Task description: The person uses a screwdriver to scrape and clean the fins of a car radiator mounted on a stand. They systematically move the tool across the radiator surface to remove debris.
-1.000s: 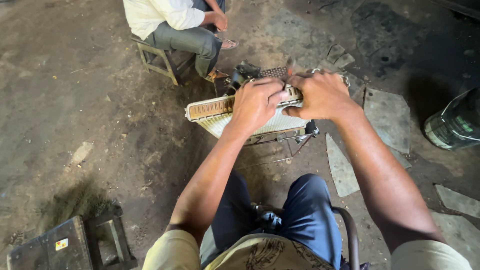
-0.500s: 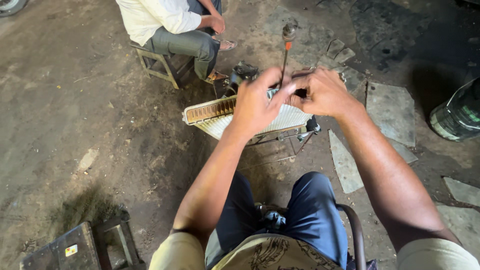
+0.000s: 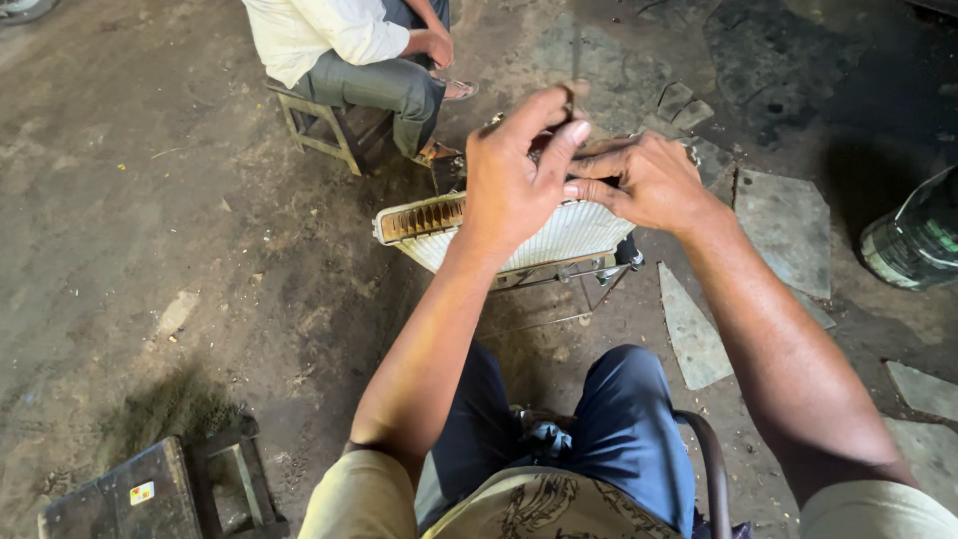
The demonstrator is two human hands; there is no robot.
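A small radiator core point(image 3: 574, 232) with white fins and a brass-coloured end point(image 3: 419, 218) sits tilted on a low metal stand point(image 3: 597, 274) in front of my knees. My left hand point(image 3: 514, 185) is raised over its top edge, thumb and fingers pinched on a thin dark tool point(image 3: 569, 98) that pokes up past the fingertips. My right hand point(image 3: 649, 185) lies on the core's top right side. Its fingers are closed on a dark part there and touch my left fingers. What lies under both hands is hidden.
Another person point(image 3: 339, 45) sits on a wooden stool point(image 3: 319, 130) just beyond the core. A dark metal box point(image 3: 140, 494) stands at lower left. Flat stone slabs point(image 3: 694, 334) lie on the dirt floor to the right, and a round container point(image 3: 918, 240) stands at the right edge.
My left hand has lifted off the core and closed higher around the thin tool, which stuck up more plainly half a second ago. My right hand stayed on the core's top.
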